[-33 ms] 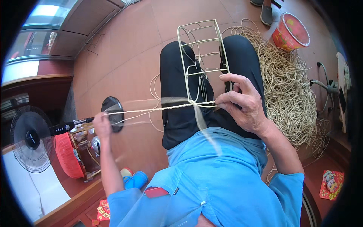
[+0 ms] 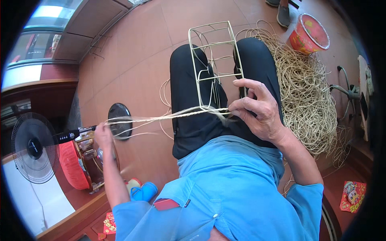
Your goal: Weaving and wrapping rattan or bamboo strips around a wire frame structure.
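Note:
A pale wire frame (image 2: 214,75), shaped like an open box, rests on my thighs between the knees. My right hand (image 2: 253,108) pinches its near end, where pale cord is wound along the bar, with thumb and forefinger close together. My left hand (image 2: 103,133) is stretched out to the left, closed on pale cord (image 2: 152,119) that runs taut across to the frame's near end. Blurred loose strands swing around this cord and near the right fingertips.
A heap of pale cord (image 2: 305,112) lies right of my legs, beside a red bucket (image 2: 301,38); someone's shoe (image 2: 283,16) is beyond. A fan (image 2: 34,148), red mesh cover (image 2: 72,164) and black round base (image 2: 120,110) are at the left. Blue shoes (image 2: 146,190) lie below.
My left hand has moved slightly left with the cord. The blurred strand that hung down toward my shirt has swung up beside the frame's near end. My right hand holds its place.

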Demonstrator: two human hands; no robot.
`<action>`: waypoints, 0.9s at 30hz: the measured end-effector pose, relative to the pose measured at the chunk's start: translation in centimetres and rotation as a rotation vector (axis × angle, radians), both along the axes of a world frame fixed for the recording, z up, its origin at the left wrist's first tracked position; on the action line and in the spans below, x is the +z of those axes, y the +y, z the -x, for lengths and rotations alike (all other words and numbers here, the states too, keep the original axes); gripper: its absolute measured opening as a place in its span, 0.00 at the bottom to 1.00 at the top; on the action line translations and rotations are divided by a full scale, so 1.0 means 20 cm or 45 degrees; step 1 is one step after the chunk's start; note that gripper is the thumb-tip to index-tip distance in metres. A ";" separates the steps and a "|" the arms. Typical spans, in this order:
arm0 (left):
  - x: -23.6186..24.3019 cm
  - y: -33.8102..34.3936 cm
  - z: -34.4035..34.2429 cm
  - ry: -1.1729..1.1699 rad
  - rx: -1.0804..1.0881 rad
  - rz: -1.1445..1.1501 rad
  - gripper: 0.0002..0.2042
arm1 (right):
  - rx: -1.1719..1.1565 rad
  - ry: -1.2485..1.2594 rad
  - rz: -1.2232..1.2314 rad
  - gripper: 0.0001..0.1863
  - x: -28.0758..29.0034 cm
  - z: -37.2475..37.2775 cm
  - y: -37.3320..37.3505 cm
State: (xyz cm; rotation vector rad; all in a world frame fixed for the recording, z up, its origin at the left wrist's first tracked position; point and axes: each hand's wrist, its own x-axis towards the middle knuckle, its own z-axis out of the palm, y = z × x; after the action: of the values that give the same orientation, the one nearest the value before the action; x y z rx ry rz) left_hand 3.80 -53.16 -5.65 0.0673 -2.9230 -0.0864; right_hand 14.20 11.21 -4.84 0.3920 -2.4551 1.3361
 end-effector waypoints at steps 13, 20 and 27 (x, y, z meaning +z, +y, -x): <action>0.38 1.46 -0.37 -0.627 -0.586 -0.966 0.13 | -0.006 0.013 -0.127 0.06 0.00 -0.01 -0.01; -0.01 1.88 -0.53 -0.191 -1.163 -0.718 0.34 | 0.020 -0.027 -0.129 0.06 -0.01 -0.01 -0.02; -0.03 1.97 -0.53 0.040 -1.247 -0.371 0.31 | 0.047 -0.005 -0.162 0.08 -0.01 -0.01 0.00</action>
State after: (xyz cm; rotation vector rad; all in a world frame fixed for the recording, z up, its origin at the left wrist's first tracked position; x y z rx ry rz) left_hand 14.33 -13.69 -6.17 -1.2802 -2.5873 -0.6391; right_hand 14.38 11.18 -5.02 0.4675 -2.5562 1.1988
